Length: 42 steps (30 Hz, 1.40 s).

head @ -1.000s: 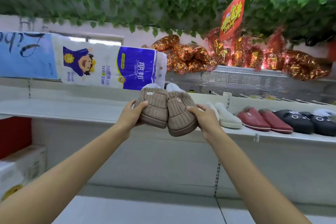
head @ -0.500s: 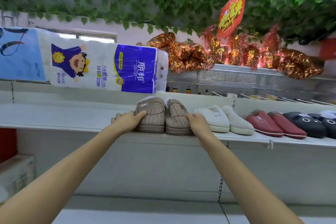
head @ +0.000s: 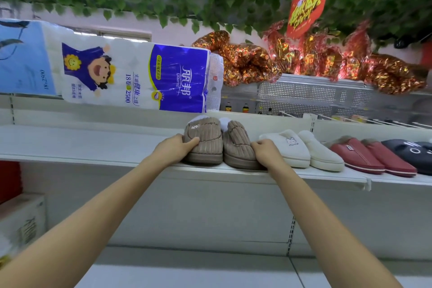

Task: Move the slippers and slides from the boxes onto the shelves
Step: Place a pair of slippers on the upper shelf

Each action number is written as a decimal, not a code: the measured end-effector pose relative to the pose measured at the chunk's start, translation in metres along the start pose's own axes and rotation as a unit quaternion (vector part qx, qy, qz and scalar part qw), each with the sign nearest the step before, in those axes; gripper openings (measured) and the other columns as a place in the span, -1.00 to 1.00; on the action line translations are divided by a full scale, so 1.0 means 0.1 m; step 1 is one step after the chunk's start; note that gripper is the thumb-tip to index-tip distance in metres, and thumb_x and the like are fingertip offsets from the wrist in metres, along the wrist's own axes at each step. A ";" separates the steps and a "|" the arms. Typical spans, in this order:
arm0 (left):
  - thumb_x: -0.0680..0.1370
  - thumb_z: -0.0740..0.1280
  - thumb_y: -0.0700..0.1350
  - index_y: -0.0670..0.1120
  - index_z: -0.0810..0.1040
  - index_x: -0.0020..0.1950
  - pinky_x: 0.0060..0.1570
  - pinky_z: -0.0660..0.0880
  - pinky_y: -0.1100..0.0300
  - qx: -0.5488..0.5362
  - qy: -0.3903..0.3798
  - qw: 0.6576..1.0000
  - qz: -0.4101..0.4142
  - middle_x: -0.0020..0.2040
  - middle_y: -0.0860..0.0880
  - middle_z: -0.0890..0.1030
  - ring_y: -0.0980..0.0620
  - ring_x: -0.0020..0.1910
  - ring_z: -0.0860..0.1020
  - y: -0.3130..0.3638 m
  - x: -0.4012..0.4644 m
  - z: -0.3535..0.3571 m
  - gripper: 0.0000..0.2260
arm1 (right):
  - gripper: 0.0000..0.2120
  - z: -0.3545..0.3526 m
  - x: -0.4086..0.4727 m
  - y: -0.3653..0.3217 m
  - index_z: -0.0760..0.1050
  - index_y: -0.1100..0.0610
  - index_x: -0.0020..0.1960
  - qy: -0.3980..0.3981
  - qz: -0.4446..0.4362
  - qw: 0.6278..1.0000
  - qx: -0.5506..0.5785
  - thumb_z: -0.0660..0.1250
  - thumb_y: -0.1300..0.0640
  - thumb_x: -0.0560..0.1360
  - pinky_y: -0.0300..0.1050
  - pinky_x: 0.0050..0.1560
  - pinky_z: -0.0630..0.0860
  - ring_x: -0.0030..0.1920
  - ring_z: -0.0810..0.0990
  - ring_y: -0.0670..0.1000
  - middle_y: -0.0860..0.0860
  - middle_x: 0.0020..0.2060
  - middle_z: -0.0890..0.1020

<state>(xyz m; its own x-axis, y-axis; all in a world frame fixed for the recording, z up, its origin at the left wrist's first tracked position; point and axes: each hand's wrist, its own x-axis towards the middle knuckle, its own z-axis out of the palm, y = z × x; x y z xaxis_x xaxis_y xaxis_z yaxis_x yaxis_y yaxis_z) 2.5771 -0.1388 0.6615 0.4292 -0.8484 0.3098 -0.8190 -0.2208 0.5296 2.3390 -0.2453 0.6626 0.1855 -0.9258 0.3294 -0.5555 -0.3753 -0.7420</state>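
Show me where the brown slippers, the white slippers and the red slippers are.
brown slippers [head: 205, 139]: head view, ribbed top of the left one.
white slippers [head: 289, 147]: head view, top of the left one.
red slippers [head: 355, 154]: head view, top of the left one.

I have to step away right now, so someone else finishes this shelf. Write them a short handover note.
Left hand: grips the left brown corduroy slipper, thumb over its top.
Right hand: holds the right brown corduroy slipper at its side.
Both brown slippers stand side by side on the white shelf, left of the white pair, red pair and black pair.
Done: this pair is on the shelf.
Left: let go, square them up. The boxes are out of view, so what remains cannot be told.
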 end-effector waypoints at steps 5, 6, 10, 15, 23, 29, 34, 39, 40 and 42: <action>0.60 0.15 0.30 -0.10 0.53 0.28 0.13 0.45 0.03 -0.010 -0.001 1.000 0.004 0.23 -0.14 0.62 -0.16 0.18 0.56 -0.05 -0.03 -0.01 -0.46 | -0.68 0.01 -0.04 -0.02 0.44 0.26 -0.27 0.006 0.001 1.000 -0.010 0.18 0.14 0.61 -0.06 -0.17 0.28 -0.18 0.45 0.13 0.19 -0.30 0.50; 0.60 0.15 0.31 -0.10 0.54 0.28 0.12 0.45 0.03 -0.014 -0.002 1.000 0.003 0.22 -0.14 0.62 -0.16 0.17 0.56 -0.05 -0.04 -0.01 -0.46 | -0.69 0.01 -0.06 -0.03 0.45 0.27 -0.24 0.008 -0.001 1.000 -0.009 0.17 0.15 0.61 -0.06 -0.16 0.29 -0.17 0.45 0.14 0.21 -0.26 0.51; 0.57 0.18 0.33 -0.10 0.59 0.17 0.08 0.47 0.04 -0.011 -0.007 1.000 -0.004 0.13 -0.13 0.66 -0.15 0.10 0.58 -0.03 -0.06 -0.08 -0.47 | -0.69 -0.02 -0.13 -0.06 0.54 0.32 -0.11 0.023 -0.004 1.000 -0.013 0.13 0.15 0.62 -0.04 -0.06 0.35 -0.02 0.51 0.20 0.26 -0.09 0.56; 0.56 0.19 0.34 -0.12 0.59 0.24 0.15 0.47 0.04 -0.011 -0.024 1.000 -0.007 0.19 -0.12 0.65 -0.14 0.16 0.57 -0.03 -0.11 -0.16 -0.42 | -0.67 -0.03 -0.20 -0.05 0.57 0.32 -0.06 0.036 0.007 0.999 -0.008 0.11 0.15 0.61 -0.04 -0.03 0.35 0.02 0.52 0.20 0.30 0.08 0.62; 0.53 0.43 -0.03 0.00 0.54 0.34 0.20 0.54 0.05 -0.137 0.158 0.954 0.215 0.24 0.06 0.61 0.08 0.17 0.58 0.09 -0.65 -0.29 -0.62 | -0.67 -0.18 -0.70 -0.14 0.52 0.17 0.30 0.115 -0.211 0.970 0.030 0.34 0.16 0.54 -0.11 0.29 0.45 0.23 0.56 0.01 0.05 0.20 0.62; 0.51 0.46 -0.21 -0.03 0.61 0.19 0.18 0.53 0.19 -0.258 0.078 0.888 0.372 0.11 0.10 0.65 0.07 0.14 0.60 0.24 -1.26 -0.12 -0.73 | -0.66 -0.35 -1.46 -0.10 0.55 0.13 0.25 0.074 -0.327 0.942 0.032 0.45 0.18 0.49 -0.20 0.24 0.49 0.16 0.58 -0.12 -0.06 0.12 0.64; 0.49 0.50 -0.20 -0.04 0.60 0.21 0.20 0.54 0.01 -0.301 0.017 0.869 0.391 0.13 0.08 0.65 0.02 0.16 0.61 0.19 -1.63 0.25 -0.70 | -0.62 -0.43 -2.05 0.23 0.54 0.13 0.28 0.040 -0.311 0.949 -0.002 0.48 0.17 0.47 -0.13 0.26 0.50 0.21 0.58 -0.10 -0.07 0.17 0.63; 0.48 0.52 -0.19 -0.03 0.61 0.19 0.14 0.56 -0.03 -0.328 -0.041 0.863 0.382 0.12 0.07 0.64 0.00 0.12 0.61 0.09 -1.98 0.77 -0.70 | -0.61 -0.45 -2.58 0.72 0.52 0.10 0.31 0.008 -0.228 0.974 -0.017 0.46 0.10 0.50 -0.08 0.27 0.50 0.23 0.56 -0.12 -0.10 0.19 0.62; 0.48 0.52 -0.19 -0.03 0.61 0.19 0.14 0.56 -0.03 -0.333 -0.054 0.863 0.377 0.13 0.08 0.63 -0.01 0.12 0.61 0.08 -2.05 0.88 -0.70 | -0.61 -0.45 -2.68 0.83 0.51 0.09 0.31 0.002 -0.208 0.978 -0.018 0.46 0.10 0.51 -0.09 0.28 0.49 0.24 0.56 -0.13 -0.12 0.19 0.62; 0.49 0.52 -0.18 -0.03 0.61 0.19 0.15 0.55 -0.04 -0.339 -0.084 0.863 0.366 0.14 0.08 0.63 0.00 0.13 0.61 0.06 -2.19 1.12 -0.70 | -0.60 -0.43 -2.88 1.06 0.51 0.06 0.32 -0.004 -0.173 0.985 -0.016 0.47 0.11 0.50 -0.13 0.30 0.48 0.24 0.55 -0.16 -0.14 0.19 0.62</action>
<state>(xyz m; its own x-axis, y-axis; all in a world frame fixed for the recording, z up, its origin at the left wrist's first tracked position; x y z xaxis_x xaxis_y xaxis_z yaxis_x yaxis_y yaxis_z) 2.4356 -0.0082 0.5077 -0.2168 -0.7115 0.6684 -0.4121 0.6874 0.5981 2.1919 -0.0164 0.5145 0.3742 -0.7426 0.5554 -0.4832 -0.6674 -0.5668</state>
